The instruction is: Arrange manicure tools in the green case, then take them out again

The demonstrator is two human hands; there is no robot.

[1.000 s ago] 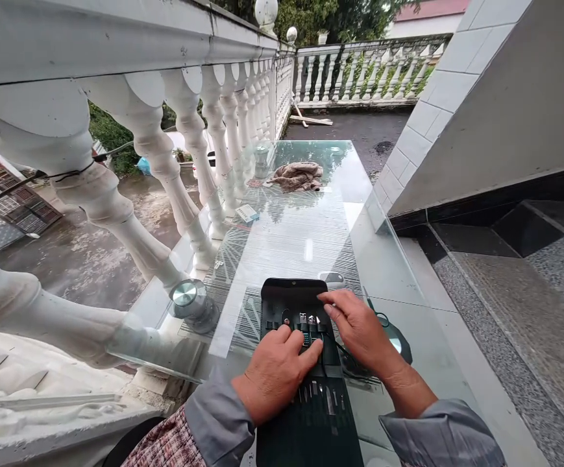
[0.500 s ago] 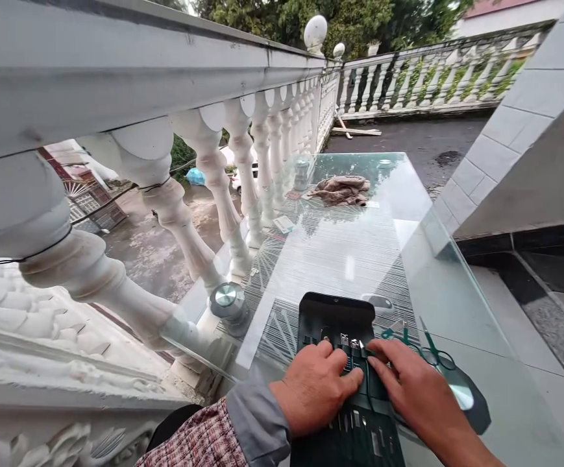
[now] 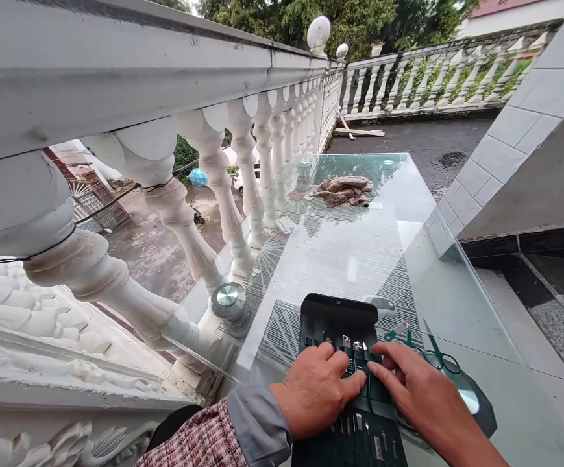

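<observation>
A black rectangular folding case lies spread on a clear glass tabletop, small silver metal tools in its loops. The left hand rests on it, fingers bent; the right hand has thumb and forefinger close together at its right edge. Whether either grips anything, I cannot tell. Green-handled scissors lie nearby.

The widest way I can see runs up the middle of the glass table, from the black case to the crumpled brown cloth, which blocks the far stretch. White balusters fence the left edge. Green-handled scissors lie just beside the right hand, crowding any sideways pass there. Over the case, the left hand leaves only a narrow gap between the two thumbs.
</observation>
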